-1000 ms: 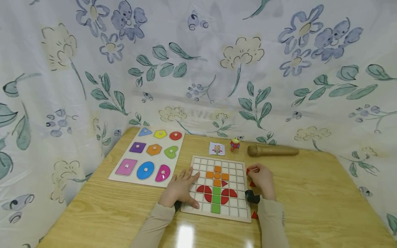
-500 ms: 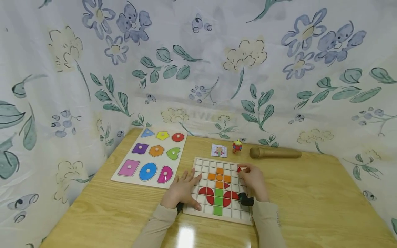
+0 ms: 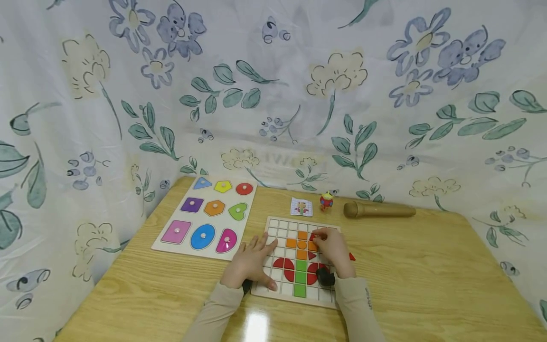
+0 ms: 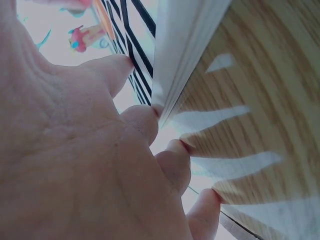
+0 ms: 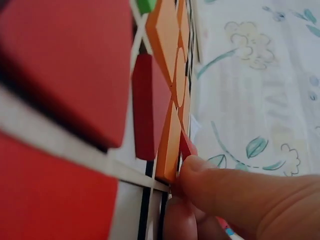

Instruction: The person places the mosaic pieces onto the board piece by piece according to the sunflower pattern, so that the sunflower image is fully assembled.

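My right hand point(image 3: 333, 244) pinches a red triangle tile point(image 5: 188, 146) between thumb and finger. It holds the tile at the upper right of an orange cross of tiles, beside the right orange square point(image 5: 170, 145). Another red triangle point(image 3: 312, 255) lies on the wooden grid board point(image 3: 295, 300) below that square. Green squares point(image 3: 300, 278) form a column under the cross, with red quarter-circles point(image 3: 278, 262) on either side. My left hand point(image 3: 248, 261) rests over the board's left edge, fingers spread; in the left wrist view, fingertips reach along the board's side and the table.
A white puzzle board point(image 3: 159, 244) with knobbed shapes lies at the left. Behind the grid board are a picture card point(image 3: 301, 207), a small figurine point(image 3: 326, 201) and a brown microphone-shaped object point(image 3: 379, 210). A loose red triangle point(image 3: 352, 256) shows right of my right wrist.
My right hand has carried the red triangle from beyond the board's right edge leftward over the grid to the orange cross. My left hand has stayed at the left edge.
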`<state>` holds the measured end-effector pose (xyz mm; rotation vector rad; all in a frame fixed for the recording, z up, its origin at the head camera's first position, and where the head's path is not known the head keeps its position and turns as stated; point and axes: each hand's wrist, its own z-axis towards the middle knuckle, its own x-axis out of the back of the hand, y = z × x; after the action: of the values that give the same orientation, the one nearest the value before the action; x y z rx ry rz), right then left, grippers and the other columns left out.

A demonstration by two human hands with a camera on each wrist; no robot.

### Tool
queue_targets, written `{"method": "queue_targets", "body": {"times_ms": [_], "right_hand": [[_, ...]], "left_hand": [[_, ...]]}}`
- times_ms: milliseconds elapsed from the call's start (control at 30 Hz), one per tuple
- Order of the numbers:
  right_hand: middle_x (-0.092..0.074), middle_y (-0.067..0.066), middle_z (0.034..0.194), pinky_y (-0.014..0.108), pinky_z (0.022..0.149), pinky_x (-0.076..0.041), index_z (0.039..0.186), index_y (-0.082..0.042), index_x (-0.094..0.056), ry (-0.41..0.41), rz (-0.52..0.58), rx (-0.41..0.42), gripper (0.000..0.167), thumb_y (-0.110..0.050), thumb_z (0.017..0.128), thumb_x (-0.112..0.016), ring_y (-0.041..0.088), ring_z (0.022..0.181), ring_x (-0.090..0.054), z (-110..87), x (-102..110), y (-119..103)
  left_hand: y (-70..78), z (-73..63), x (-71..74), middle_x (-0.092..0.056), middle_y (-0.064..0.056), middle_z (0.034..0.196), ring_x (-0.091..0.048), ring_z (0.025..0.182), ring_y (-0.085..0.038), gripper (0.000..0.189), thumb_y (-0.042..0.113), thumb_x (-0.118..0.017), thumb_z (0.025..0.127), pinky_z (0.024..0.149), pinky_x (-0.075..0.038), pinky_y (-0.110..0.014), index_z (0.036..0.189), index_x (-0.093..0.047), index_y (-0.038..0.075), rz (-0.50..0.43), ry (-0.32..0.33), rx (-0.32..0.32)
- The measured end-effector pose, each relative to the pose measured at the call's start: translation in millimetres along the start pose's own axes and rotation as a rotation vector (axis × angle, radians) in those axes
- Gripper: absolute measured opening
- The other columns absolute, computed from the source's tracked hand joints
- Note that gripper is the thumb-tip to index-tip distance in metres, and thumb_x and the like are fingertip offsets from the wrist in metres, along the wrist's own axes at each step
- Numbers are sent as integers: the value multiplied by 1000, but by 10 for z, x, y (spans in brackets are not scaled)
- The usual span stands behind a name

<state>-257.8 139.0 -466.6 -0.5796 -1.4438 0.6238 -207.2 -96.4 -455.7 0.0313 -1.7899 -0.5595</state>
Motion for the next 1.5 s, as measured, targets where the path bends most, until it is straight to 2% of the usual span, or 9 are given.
{"method": "queue_targets", "body": {"times_ms": [167,600,833,967,1033,1133,1267,1367,1500], "right_hand": [[-70,13,88,29,67,-47,92,-1,-73,28,28,-43,9,-8,88,-68,22,78,-60,-1,23,-6],[-72,13,97,35,77,-49,99,-2,-73,-5,20,-37,17,-14,93,-63,23,87,-61,11,18,44],[-70,16,93,21,65,-44,106,2,-71,31,159,-43,20,-9,94,-60,12,76,-57,-8,155,182],[-70,17,91,16,61,-46,111,6,-68,85,271,-71,23,-8,95,-58,3,71,-56,-23,352,352],[-69,18,94,16,62,-47,113,7,-66,94,280,-90,25,-9,96,-58,3,71,-56,-57,476,459],[-68,19,104,19,67,-47,115,5,-66,48,225,-114,28,-14,97,-58,4,78,-56,-132,643,615],[-67,20,113,22,72,-47,114,3,-66,-71,158,-82,28,-17,97,-59,7,86,-56,-214,775,786],[-69,19,108,21,70,-48,114,4,-67,-143,168,-23,27,-14,93,-63,7,83,-57,-237,808,863],[-68,13,97,20,64,-48,116,5,-66,-224,179,6,34,-14,88,-70,8,76,-55,-246,810,893]], "left_hand": [[-5,9,-8,-20,-15,162,-17,149,-40,112,50,-88,59,117,-17,-64,152,-33,18,12,5,-5],[12,-6,12,-19,-15,162,-15,149,-40,112,50,-88,60,117,-16,-64,152,-33,18,4,-3,0],[18,-12,14,-17,-15,162,-13,150,-40,111,50,-87,61,117,-14,-64,152,-32,18,-12,-19,-2],[13,-2,18,-17,-15,162,-14,149,-41,111,49,-87,61,117,-15,-65,152,-32,17,-13,-16,-2],[8,6,18,-18,-15,162,-14,150,-40,111,49,-87,61,117,-14,-64,152,-32,18,-16,-15,0],[0,11,13,-18,-14,162,-14,150,-40,110,48,-88,61,117,-14,-64,152,-33,18,-23,-16,7],[-10,9,12,-18,-15,162,-14,149,-41,110,48,-88,61,117,-14,-64,152,-33,18,-25,-14,11],[-15,10,11,-18,-16,162,-14,149,-41,111,48,-88,60,117,-14,-65,152,-34,17,-21,-10,3],[-9,23,-2,-19,-15,162,-14,149,-42,111,48,-88,60,117,-15,-65,152,-34,17,-20,-10,1]]}}
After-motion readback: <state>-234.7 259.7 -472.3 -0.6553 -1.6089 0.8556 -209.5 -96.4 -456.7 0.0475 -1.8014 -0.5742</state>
